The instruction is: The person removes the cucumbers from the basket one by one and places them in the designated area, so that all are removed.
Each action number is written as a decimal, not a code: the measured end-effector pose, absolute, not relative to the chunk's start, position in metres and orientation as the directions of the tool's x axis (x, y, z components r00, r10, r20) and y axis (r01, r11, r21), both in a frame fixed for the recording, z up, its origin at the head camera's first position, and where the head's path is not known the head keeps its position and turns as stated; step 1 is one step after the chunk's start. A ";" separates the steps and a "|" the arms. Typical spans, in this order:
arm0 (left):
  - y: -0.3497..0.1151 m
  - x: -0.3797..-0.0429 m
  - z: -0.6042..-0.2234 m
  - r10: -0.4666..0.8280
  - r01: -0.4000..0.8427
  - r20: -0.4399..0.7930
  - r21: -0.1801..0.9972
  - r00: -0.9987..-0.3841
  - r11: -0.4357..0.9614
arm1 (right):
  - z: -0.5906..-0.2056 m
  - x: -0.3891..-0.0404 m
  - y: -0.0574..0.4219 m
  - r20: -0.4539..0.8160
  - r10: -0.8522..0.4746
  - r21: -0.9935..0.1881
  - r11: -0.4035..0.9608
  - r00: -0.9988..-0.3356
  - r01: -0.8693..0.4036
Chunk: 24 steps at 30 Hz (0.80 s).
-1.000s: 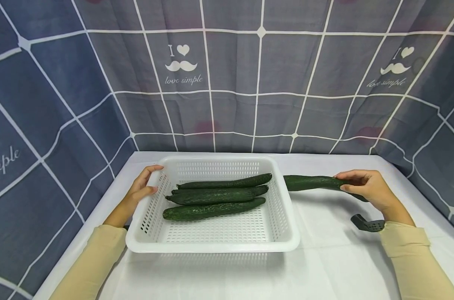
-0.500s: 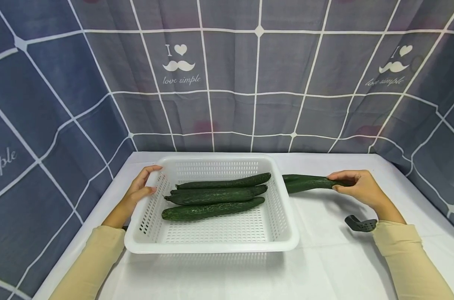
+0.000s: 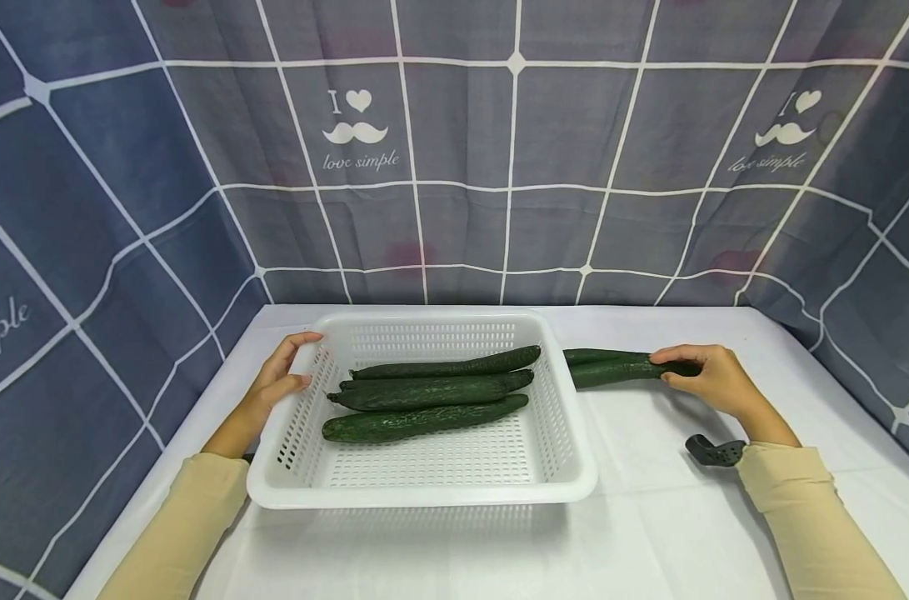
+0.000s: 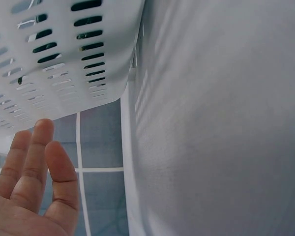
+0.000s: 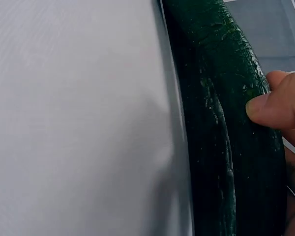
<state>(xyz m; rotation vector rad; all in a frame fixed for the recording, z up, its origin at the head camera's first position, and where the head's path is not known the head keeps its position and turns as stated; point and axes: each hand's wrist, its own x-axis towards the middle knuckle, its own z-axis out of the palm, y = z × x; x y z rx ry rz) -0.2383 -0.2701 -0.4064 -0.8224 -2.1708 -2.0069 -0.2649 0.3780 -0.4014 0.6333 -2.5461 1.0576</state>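
Note:
A white perforated basket [image 3: 424, 497] stands left of middle, with several dark green cucumbers [image 3: 424, 419] lying lengthwise in it. My left hand [image 3: 272, 380] is at its left rim, thumb and forefinger tips touching the edge; in the left wrist view the other fingers [image 4: 32, 167] extend loosely beside the slotted wall. To the right of the basket, two more cucumbers [image 3: 607, 372] lie side by side, their left ends hidden behind the rim. My right hand [image 3: 712, 379] pinches the right end of one; the right wrist view has its thumb [image 5: 273, 108] on the dark skin.
White cloth [image 3: 649, 533] covers the table. A grey checked curtain [image 3: 454, 225] rises behind it and along both sides. A black strap-like piece [image 3: 715, 452] shows at my right wrist, by the sleeve cuff.
My right hand has moved a little to the left along the cucumbers, and a second one has come into sight beside the first. The left hand and basket stay nearly in place.

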 end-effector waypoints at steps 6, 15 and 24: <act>-0.271 -0.236 -0.407 0.322 0.408 0.385 0.913 -0.865 0.002 | -0.407 -0.265 0.378 0.395 -0.272 -0.546 0.698 -0.878 -0.463; -0.272 -0.238 -0.407 0.335 0.435 0.411 0.900 -0.848 -0.005 | -0.403 -0.264 0.373 0.295 -0.234 -0.493 0.793 -0.926 -0.357; -0.271 -0.240 -0.407 0.343 0.447 0.426 0.894 -0.837 -0.018 | -0.402 -0.266 0.371 0.209 -0.226 -0.501 0.811 -0.952 -0.302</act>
